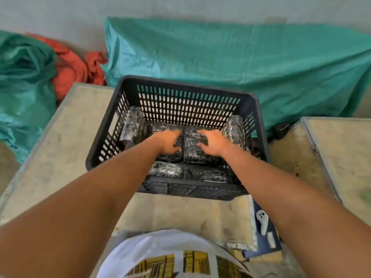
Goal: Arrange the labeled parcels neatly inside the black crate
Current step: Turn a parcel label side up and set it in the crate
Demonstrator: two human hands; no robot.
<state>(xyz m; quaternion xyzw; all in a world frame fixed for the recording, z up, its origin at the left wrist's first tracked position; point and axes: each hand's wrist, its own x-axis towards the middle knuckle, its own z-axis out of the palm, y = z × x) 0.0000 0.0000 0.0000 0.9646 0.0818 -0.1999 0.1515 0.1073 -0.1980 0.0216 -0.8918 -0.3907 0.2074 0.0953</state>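
A black slotted crate [186, 91] stands on a worn table, holding several parcels wrapped in shiny black film. Both my arms reach down into it. My left hand [167, 142] lies on the middle-left parcel [170, 157], fingers curled over its top. My right hand [212, 143] rests on the middle-right parcel [192, 149], thumb against its side. One parcel [133, 127] leans upright at the crate's left wall and another [234, 129] at its right wall. Two more parcels [165, 169] lie near the front wall. No labels are legible.
The table [60, 141] has a second board [341, 157] to the right. Large green woven sacks [220, 57] and red cloth [68, 69] lie behind the crate. A white controller [263, 221] rests on a dark blue sheet at the lower right.
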